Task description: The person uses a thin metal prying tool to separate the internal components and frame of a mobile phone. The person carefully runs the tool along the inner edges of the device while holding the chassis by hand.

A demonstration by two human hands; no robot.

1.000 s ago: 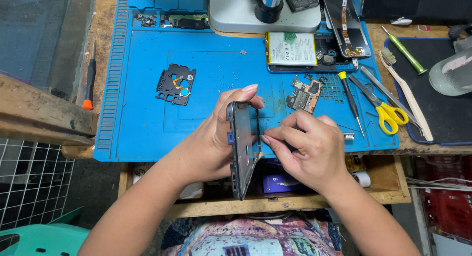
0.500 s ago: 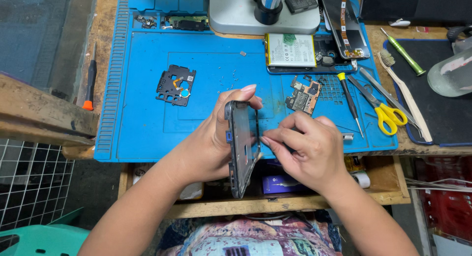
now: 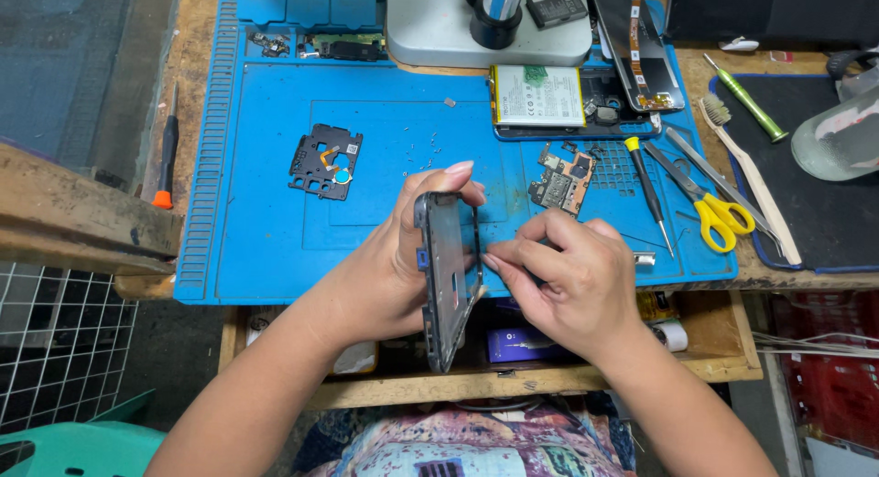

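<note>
Black phone frame (image 3: pixel 447 280), edge-on as before: left hand (image 3: pixel 389 276) clasped it; right hand (image 3: pixel 563 289) fingertips pinched its edge above blue mat (image 3: pixel 256 239).

Landmark: blue work mat (image 3: pixel 275 239). White rectangular label with small green patch on phone battery (image 3: pixel 537 94), at mat's far right edge. Long dark detached screen panel (image 3: pixel 634 42) with orange flex strip, tilted, just beyond battery at mat's far right corner. Small dark rectangular block with pale label (image 3: pixel 555 7), past mat's far edge, on grey base. Purple-blue box (image 3: pixel 522 342) in drawer below mat's near edge, partly hidden by hand. No signs visible
</note>
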